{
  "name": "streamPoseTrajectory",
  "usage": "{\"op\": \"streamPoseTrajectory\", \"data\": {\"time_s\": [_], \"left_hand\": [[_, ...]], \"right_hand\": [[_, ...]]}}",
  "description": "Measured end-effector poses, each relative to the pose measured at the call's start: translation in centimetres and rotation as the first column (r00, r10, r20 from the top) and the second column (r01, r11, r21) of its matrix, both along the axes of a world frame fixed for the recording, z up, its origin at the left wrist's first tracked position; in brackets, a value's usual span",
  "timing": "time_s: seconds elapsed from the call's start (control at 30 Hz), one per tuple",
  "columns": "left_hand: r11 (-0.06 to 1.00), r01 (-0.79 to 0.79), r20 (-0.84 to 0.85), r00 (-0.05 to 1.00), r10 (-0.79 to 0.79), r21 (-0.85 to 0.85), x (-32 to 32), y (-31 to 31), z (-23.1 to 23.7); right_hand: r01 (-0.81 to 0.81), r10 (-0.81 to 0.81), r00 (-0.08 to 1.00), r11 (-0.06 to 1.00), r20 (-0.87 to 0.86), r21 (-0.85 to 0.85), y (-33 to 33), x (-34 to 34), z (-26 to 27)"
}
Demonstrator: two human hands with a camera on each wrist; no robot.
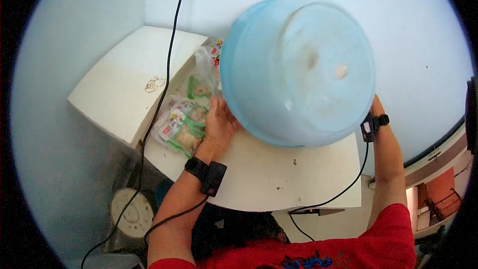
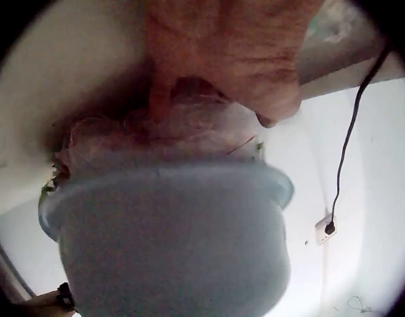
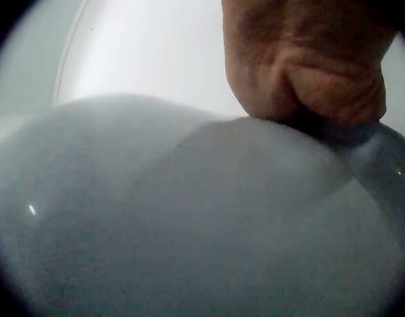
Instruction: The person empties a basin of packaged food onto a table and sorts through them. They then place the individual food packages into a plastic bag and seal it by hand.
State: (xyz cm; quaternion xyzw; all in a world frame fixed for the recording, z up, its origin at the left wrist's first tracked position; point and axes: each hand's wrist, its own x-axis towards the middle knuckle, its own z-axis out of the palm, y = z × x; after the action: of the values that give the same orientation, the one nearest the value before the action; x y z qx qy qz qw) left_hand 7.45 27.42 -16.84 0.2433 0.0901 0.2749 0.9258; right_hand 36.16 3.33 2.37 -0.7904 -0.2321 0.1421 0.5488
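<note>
A light blue plastic basin is tilted up, its scuffed underside facing the head camera. At its right side, my right hand grips the rim, with the fingers hidden behind the edge. My left hand is at the basin's lower left, beside the rim. In the left wrist view, its thumb and a finger are around a crumpled clear plastic bag, next to the basin's edge. Below the bag in that view is the basin's side. Food packets with green edges lie just left of my left hand.
Under the basin is a white table, with a white panel at its left. A black cable hangs across the left side. Other cables run from both wrist cameras. A round-topped stool stands low on the left.
</note>
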Motion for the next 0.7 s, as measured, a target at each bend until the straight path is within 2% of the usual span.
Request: {"op": "streamPoseTrajectory", "data": {"time_s": [0.1, 0.13, 0.17, 0.23, 0.3, 0.37, 0.5, 0.57, 0.6, 0.63, 0.67, 0.7], "left_hand": [[1.000, -0.030, -0.023, 0.999, 0.030, 0.003, -0.3, -0.2, -0.2], [1.000, -0.007, 0.032, 0.999, 0.008, -0.017, 0.6, 0.3, -2.1], [0.999, 0.018, 0.084, 0.996, -0.015, -0.037, 1.3, 0.8, -4.0], [0.997, 0.061, 0.153, 0.987, -0.055, -0.039, 2.2, 1.1, -6.9], [1.000, 0.022, 0.085, 0.996, -0.024, 0.022, 2.1, 1.1, -6.7], [0.993, -0.030, 0.000, 1.000, 0.030, 0.118, 2.2, 1.3, -6.3], [0.908, -0.117, -0.145, 0.971, 0.190, 0.403, 2.6, 2.0, -6.1], [0.810, -0.126, -0.199, 0.937, 0.286, 0.573, 2.6, 2.8, -6.9], [0.693, -0.105, -0.223, 0.903, 0.367, 0.713, 2.5, 3.3, -7.4], [0.533, -0.061, -0.233, 0.853, 0.468, 0.844, 2.0, 3.9, -8.0], [0.149, 0.132, -0.198, 0.722, 0.663, 0.980, 1.5, 5.0, -8.1], [0.087, 0.062, -0.106, 0.668, 0.737, 0.994, 2.4, 6.5, -10.7]], "right_hand": [[0.044, 0.021, 0.951, 0.978, 0.307, -0.202, -0.8, 2.2, -1.7], [0.131, 0.128, 0.832, 0.900, 0.540, -0.415, -1.1, 3.2, -2.3], [0.269, 0.272, 0.672, 0.777, 0.688, -0.570, -1.2, 3.8, -2.8], [0.534, 0.531, 0.400, 0.528, 0.747, -0.661, -1.6, 4.9, -4.6], [0.639, 0.653, 0.286, 0.415, 0.701, -0.647, -2.2, 5.7, -6.5], [0.656, 0.666, 0.248, 0.418, 0.703, -0.628, -3.2, 5.5, -7.9], [0.501, 0.491, 0.326, 0.634, 0.808, -0.588, -5.5, 4.2, -8.9], [0.421, 0.377, 0.398, 0.735, 0.836, -0.532, -6.9, 2.9, -8.7], [0.458, 0.357, 0.427, 0.707, 0.831, -0.539, -8.5, 2.1, -8.4], [0.493, 0.336, 0.454, 0.676, 0.825, -0.547, -10.1, 1.3, -8.1], [0.580, 0.357, 0.481, 0.556, 0.801, -0.596, -11.7, 0.5, -7.3], [0.656, 0.373, 0.505, 0.420, 0.778, -0.627, -13.6, -0.6, -5.8]]}}
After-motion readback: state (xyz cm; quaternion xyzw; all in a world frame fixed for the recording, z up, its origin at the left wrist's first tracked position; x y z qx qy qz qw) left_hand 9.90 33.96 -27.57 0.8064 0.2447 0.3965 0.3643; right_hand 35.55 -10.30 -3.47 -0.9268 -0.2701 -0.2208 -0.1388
